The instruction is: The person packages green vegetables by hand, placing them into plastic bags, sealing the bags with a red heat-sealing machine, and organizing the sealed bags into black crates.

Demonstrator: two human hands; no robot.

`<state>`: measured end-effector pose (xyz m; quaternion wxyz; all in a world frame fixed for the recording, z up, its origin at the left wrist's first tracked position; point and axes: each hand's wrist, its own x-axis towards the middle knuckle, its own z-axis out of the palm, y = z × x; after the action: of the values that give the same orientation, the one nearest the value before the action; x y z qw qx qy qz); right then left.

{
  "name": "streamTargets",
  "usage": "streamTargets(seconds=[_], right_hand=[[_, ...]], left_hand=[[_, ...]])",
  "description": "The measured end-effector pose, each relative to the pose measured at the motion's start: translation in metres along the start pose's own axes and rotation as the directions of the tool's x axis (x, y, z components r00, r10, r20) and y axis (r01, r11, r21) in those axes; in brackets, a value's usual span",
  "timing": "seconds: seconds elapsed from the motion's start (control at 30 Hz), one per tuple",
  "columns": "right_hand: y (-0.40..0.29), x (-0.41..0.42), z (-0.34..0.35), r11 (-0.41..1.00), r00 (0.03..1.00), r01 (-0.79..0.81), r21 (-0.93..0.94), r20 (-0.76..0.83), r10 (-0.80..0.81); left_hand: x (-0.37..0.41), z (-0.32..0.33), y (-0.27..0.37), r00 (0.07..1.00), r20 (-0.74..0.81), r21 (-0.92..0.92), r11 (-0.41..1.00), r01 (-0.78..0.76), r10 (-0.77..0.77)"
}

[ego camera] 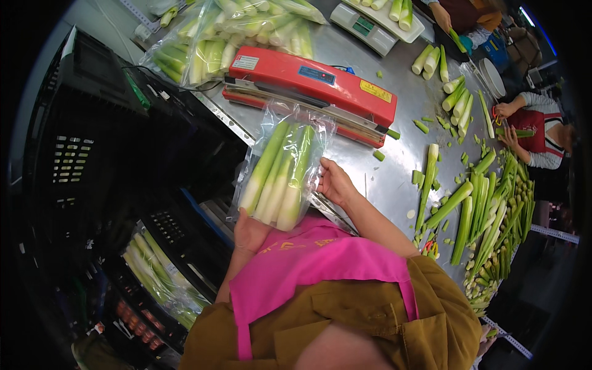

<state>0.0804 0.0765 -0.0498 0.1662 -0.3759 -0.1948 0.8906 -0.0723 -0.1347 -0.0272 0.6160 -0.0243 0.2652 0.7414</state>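
A clear plastic bag (277,171) holds several trimmed leek stalks, their white ends towards me. My left hand (251,231) supports the bag's lower end, its fingers partly hidden beneath. At the bag's right edge, my right hand (336,181) grips the plastic between thumb and fingers. The far end of the bag reaches the front edge of a red vacuum sealer (312,88); whether its mouth lies inside the jaw cannot be made out. A small red light glows on the sealer's panel.
Filled leek bags (249,32) lie behind the sealer on the steel table (351,171). A digital scale (363,27) stands at the back. Loose leeks (481,208) and offcuts cover the right side. Black crates (171,226) stand at left. A co-worker (532,125) holds red-handled scissors across the table.
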Motion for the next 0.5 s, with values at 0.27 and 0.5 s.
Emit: streamTargets(seconds=[0.27, 0.5], right_hand=[[-0.004, -0.02, 0.004, 0.996, 0.996, 0.084, -0.005, -0.017, -0.084], [-0.08, -0.047, 0.009, 0.441, 0.927, 0.085, -0.894, -0.091, -0.365]], left_hand=[[0.005, 0.002, 0.004, 0.998, 0.054, -0.127, 0.992, 0.018, -0.011], [0.006, -0.001, 0.008, 0.997, 0.068, -0.129, 0.99, 0.047, -0.039]])
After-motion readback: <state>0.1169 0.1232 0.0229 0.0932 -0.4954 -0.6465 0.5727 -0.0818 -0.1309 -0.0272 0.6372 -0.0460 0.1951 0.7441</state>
